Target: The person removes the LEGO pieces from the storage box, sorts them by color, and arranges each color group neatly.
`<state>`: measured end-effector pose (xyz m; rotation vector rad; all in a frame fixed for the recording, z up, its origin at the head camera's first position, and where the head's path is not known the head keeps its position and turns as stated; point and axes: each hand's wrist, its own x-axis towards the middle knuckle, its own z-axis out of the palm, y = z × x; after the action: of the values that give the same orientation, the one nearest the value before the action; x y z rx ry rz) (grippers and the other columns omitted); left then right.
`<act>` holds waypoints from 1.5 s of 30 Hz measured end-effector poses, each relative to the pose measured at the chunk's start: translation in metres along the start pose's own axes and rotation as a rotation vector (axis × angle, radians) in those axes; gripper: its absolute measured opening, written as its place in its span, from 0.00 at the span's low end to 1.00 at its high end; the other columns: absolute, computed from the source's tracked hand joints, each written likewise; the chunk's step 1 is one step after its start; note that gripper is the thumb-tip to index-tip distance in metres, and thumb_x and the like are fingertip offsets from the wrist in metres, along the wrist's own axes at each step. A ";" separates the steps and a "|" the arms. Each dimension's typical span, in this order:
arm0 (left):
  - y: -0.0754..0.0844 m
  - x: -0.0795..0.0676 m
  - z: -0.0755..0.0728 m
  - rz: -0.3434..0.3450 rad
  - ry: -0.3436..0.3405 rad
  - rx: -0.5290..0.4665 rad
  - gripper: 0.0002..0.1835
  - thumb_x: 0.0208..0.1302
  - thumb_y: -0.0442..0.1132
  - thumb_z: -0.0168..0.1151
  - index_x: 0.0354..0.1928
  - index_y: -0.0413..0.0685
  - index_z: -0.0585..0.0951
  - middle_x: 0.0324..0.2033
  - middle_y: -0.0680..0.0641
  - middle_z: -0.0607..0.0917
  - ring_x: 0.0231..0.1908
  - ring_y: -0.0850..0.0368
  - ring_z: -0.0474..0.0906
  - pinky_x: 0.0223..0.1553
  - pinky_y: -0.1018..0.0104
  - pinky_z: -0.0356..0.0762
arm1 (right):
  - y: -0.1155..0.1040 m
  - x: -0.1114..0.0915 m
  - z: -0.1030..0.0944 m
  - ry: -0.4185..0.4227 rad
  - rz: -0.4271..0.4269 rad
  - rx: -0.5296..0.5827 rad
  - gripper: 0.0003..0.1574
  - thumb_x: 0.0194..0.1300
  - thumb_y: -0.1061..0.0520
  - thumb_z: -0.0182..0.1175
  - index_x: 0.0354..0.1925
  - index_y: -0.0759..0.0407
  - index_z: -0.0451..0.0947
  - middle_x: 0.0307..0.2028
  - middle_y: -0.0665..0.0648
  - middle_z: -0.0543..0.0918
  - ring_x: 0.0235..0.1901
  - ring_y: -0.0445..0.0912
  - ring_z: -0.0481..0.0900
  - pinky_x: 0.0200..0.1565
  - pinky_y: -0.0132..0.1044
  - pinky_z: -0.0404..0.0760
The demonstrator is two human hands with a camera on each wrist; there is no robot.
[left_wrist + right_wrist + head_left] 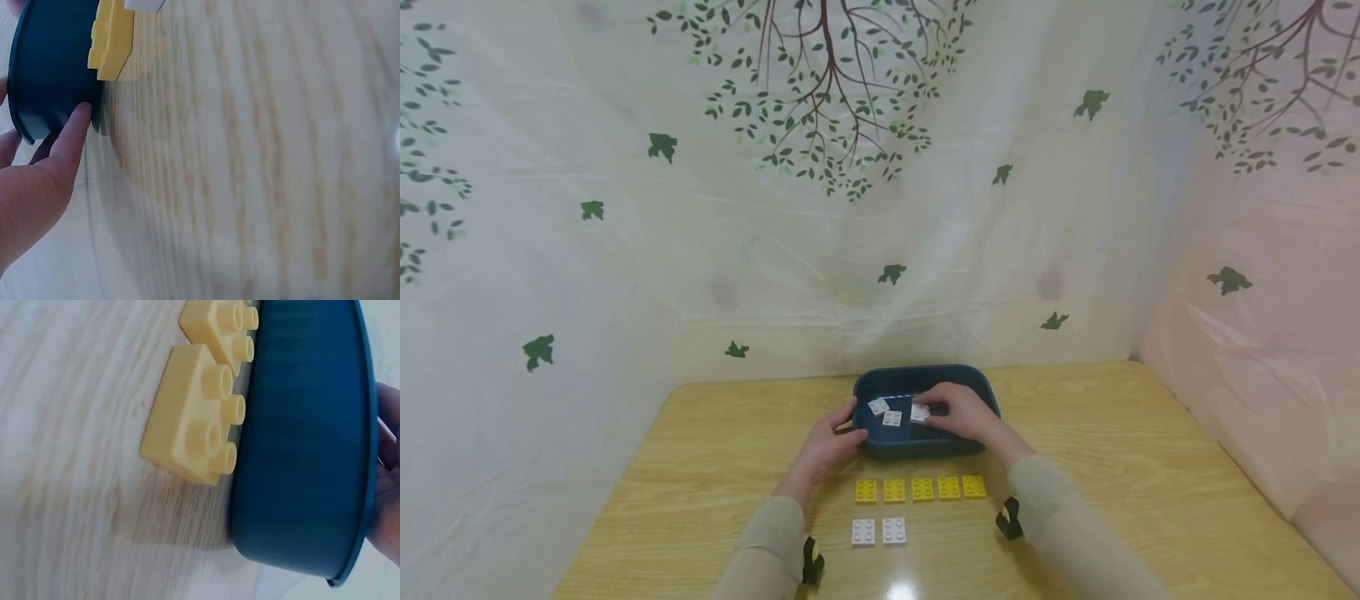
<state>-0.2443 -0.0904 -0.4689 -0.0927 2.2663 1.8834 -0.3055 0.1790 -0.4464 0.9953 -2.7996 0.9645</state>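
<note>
A dark blue plastic tub (pixel 922 451) stands on the table. My left hand (pixel 826 447) holds its left end; in the left wrist view the thumb (pixel 73 132) presses the outer wall. My right hand (pixel 961 410) reaches over the tub's right side and pinches a white toy brick (pixel 919 412) between thumb and fingers. In the right wrist view the tub's wall (pixel 300 444) hides that brick and most of the fingers. Two more white bricks, a tilted one (pixel 878 406) and a straighter one (pixel 892 418), lie inside the tub to the left of the fingertips.
Several yellow bricks (pixel 922 489) form a row just in front of the tub. Nearer to me, two white bricks, a left one (pixel 862 532) and a right one (pixel 894 531), lie side by side on the wooden table (pixel 1105 467). A printed curtain (pixel 820 275) hangs behind.
</note>
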 end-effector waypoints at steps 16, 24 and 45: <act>0.001 0.003 -0.002 -0.010 -0.006 0.010 0.37 0.67 0.36 0.64 0.76 0.58 0.62 0.74 0.42 0.59 0.65 0.41 0.68 0.57 0.52 0.77 | -0.009 -0.029 -0.014 0.031 -0.088 -0.009 0.22 0.59 0.58 0.71 0.53 0.57 0.84 0.47 0.53 0.86 0.47 0.50 0.80 0.53 0.50 0.79; -0.001 0.006 -0.004 -0.004 -0.014 0.008 0.37 0.68 0.36 0.63 0.76 0.58 0.62 0.75 0.41 0.58 0.66 0.40 0.67 0.57 0.52 0.76 | -0.016 -0.042 -0.016 0.031 -0.073 -0.002 0.22 0.59 0.55 0.72 0.53 0.53 0.85 0.47 0.49 0.85 0.45 0.44 0.79 0.51 0.46 0.80; -0.002 0.008 -0.003 -0.008 -0.016 0.017 0.37 0.68 0.37 0.63 0.76 0.59 0.61 0.75 0.41 0.58 0.66 0.40 0.67 0.58 0.51 0.76 | -0.035 -0.082 0.002 -0.038 -0.246 0.072 0.20 0.58 0.58 0.72 0.50 0.56 0.85 0.43 0.47 0.84 0.43 0.40 0.79 0.46 0.37 0.81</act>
<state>-0.2517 -0.0927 -0.4716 -0.0838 2.2679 1.8541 -0.2193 0.2031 -0.4460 1.3420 -2.6045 1.0286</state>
